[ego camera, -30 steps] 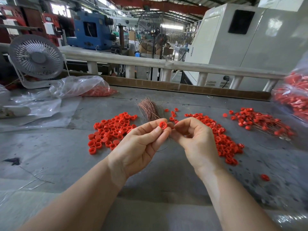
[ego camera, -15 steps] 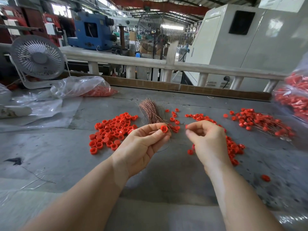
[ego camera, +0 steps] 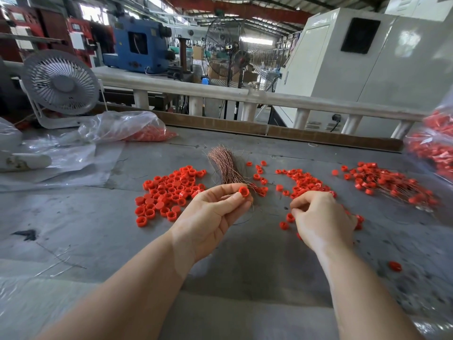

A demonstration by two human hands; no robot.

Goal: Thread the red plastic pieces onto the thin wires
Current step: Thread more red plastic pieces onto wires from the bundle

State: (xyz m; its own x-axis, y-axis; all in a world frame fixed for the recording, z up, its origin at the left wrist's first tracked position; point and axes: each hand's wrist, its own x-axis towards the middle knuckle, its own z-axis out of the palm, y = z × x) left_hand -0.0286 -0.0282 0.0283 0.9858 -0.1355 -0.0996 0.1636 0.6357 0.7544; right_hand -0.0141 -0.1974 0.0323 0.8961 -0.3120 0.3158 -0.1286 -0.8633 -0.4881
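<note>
Centrally in the frame, the left hand (ego camera: 210, 214) pinches one red cap (ego camera: 244, 191) between thumb and fingertips; a thin wire (ego camera: 246, 218) curves away beneath it, faint against the grey desk (ego camera: 98, 229). Whether the wire passes through the cap is hard to make out. Right of it, the right hand (ego camera: 321, 217) hovers with fingers curled over loose red pieces (ego camera: 302, 182), hiding several; whether it pinches anything I cannot tell. A copper wire bundle (ego camera: 224, 165) lies behind the left hand. At the right edge, a bag of caps (ego camera: 434, 148) is cut off.
</note>
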